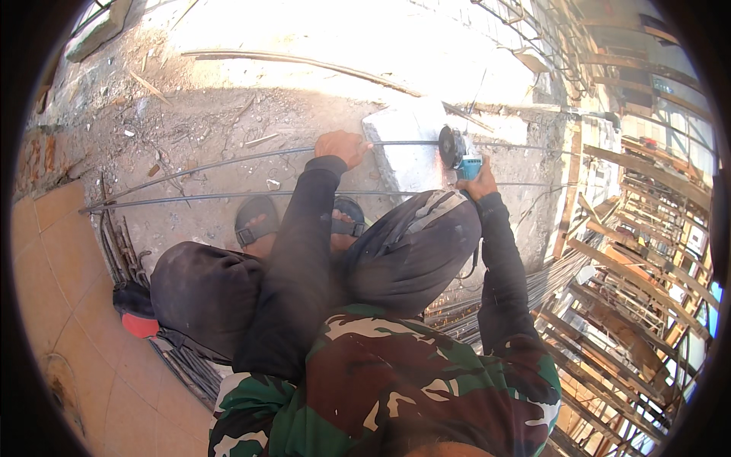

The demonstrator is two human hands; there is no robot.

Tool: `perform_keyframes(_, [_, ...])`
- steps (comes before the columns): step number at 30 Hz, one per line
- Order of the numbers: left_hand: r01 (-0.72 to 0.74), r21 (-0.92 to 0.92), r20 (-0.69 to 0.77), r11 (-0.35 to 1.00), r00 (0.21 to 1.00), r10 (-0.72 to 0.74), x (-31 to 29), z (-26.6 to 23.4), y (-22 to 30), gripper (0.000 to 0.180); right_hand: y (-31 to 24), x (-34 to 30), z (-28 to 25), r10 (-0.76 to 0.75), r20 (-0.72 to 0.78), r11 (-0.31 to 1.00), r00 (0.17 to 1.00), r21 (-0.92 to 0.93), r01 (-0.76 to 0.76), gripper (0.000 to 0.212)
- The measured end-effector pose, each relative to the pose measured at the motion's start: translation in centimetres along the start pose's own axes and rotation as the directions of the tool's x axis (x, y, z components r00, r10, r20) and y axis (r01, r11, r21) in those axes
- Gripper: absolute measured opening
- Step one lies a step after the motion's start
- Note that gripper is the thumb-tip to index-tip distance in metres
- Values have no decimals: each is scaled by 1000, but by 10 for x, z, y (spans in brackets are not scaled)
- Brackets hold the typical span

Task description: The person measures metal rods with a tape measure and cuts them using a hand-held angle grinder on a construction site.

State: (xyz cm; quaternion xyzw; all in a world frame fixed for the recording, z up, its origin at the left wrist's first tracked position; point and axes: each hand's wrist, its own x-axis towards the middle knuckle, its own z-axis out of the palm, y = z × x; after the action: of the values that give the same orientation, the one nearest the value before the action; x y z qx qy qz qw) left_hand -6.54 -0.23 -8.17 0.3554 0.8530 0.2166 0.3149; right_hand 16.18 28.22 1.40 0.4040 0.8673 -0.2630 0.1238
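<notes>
Rod (403,142) across block (411,167); grinder (459,154) at block's right; tiles (84,305) far left, planks (647,173) right.

only small, illegible pale marks (473,161) on the teal angle grinder (470,169), no readable text elsewhere

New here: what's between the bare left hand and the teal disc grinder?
In the head view, a thin dark metal rod across a pale rectangular block.

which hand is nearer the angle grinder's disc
Right. The right hand grips the teal angle grinder, close to the right of its disc; the left hand is on the metal rod, farther off to the disc's left.
</notes>
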Motion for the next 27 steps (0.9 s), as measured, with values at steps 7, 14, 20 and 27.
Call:
perform_keyframes(7, [0, -13, -11, 1000, 1000, 0, 0, 2, -2, 46, 2, -4, 0, 5, -5, 1000, 1000, -24, -6, 104])
perform_keyframes(14, [20, -13, 4, 1000, 1000, -19, -1, -1, -2, 46, -16, -6, -2, 11, -12, 1000, 1000, -16, -11, 101])
perform_keyframes(20, [34, -21, 33, 999, 999, -33, -1, -2, -1, 46, -8, 2, -1, -12, -14, 1000, 1000, -28, 12, 101])
perform_keyframes(27, [31, -17, 13, 999, 999, -31, -2, -2, -1, 46, -7, 10, 0, -15, -11, 1000, 1000, -22, 15, 100])
